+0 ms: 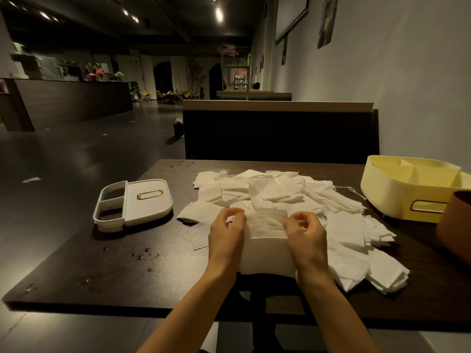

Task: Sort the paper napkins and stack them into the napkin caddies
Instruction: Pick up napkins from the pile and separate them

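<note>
A thick stack of white napkins (266,253) stands on the dark table (158,281) right in front of me. My left hand (225,234) grips its left side and my right hand (307,236) grips its right side, fingers curled over the top napkin's edges. Behind them spreads a loose heap of white napkins (275,192), reaching to the right. A white caddy (135,202) with two small open compartments and a gold label frame sits at the left. A pale yellow caddy (410,187) with dividers stands at the right.
Water drops (140,256) dot the table near the front left. A brown round container (456,225) stands at the right edge, in front of the yellow caddy. A dark booth back (277,133) rises behind the table, and the wall is on the right.
</note>
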